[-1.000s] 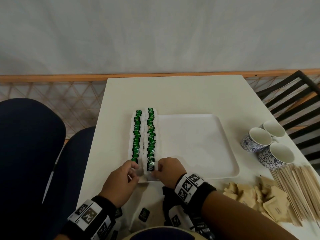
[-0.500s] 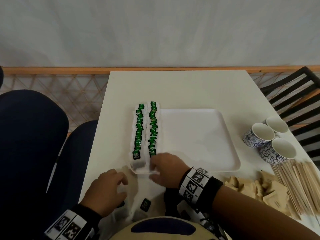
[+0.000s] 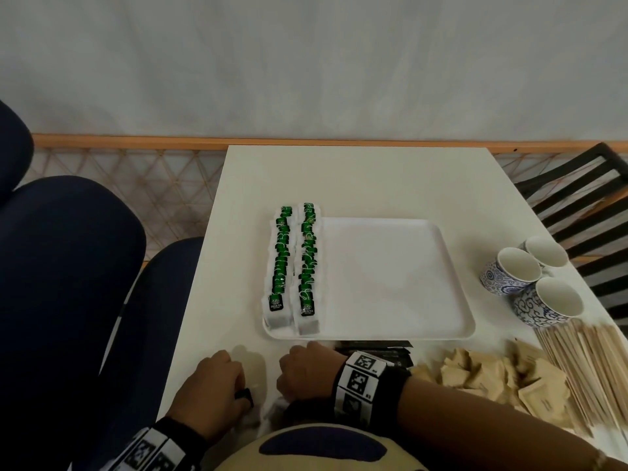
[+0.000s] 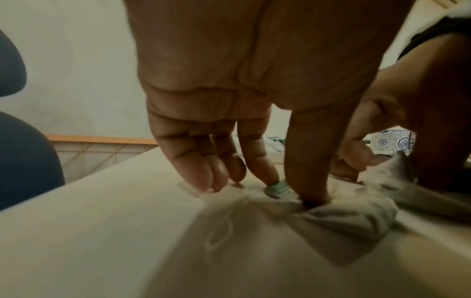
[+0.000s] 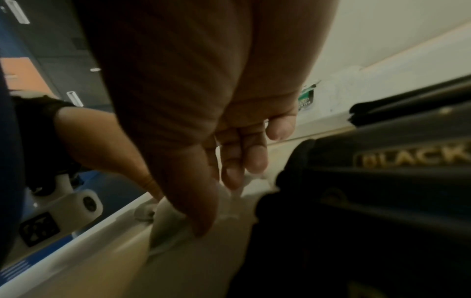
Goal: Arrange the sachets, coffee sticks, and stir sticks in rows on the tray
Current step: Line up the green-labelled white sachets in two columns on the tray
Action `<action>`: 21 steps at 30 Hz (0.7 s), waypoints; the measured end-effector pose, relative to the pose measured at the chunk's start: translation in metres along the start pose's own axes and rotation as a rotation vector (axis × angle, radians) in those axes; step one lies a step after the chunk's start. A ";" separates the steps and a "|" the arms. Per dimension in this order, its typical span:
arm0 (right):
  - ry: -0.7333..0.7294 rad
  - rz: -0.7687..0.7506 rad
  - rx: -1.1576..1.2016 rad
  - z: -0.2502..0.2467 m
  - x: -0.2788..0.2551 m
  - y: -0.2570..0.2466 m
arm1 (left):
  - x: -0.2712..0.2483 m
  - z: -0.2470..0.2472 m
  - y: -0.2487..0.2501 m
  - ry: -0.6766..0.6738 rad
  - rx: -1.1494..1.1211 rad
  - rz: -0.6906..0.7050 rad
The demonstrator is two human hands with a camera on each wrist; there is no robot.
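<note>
Two rows of green-labelled tea sachets lie along the left side of the white tray. Both hands are at the table's near edge, below the tray. My left hand pinches the green tag of a loose white tea sachet between thumb and index finger. My right hand has its fingers curled down on another loose white sachet. Black coffee sticks, brown sachets and wooden stir sticks lie right of the hands.
Three blue-patterned cups stand at the table's right edge. A black chair is beyond them and blue seats are on the left. The tray's middle and right part are bare.
Both hands have drawn back from the tray's near-left corner to the loose sachets at the table's near edge. The sachet rows on the tray stay put.
</note>
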State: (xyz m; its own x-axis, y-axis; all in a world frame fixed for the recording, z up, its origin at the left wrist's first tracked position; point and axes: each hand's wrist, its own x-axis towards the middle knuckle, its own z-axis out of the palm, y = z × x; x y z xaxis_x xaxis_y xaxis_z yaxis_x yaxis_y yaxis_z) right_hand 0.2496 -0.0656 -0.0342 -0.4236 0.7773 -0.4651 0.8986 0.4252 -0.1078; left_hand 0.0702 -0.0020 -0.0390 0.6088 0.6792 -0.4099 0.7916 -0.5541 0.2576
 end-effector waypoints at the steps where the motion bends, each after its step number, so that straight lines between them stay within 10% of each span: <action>1: 0.001 0.009 0.054 -0.002 -0.003 0.001 | 0.000 0.000 -0.001 -0.007 -0.015 0.001; 21: 0.528 0.423 1.294 -0.023 -0.046 0.065 | 0.038 -0.041 0.030 0.156 -0.645 0.218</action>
State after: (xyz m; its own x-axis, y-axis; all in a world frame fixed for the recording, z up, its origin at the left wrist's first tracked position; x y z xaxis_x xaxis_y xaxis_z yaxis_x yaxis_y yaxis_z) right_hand 0.3245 -0.0632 0.0003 0.1567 0.9333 -0.3232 0.3157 -0.3574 -0.8790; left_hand 0.1190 0.0264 -0.0112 0.7195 0.6730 -0.1714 0.4939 -0.3224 0.8075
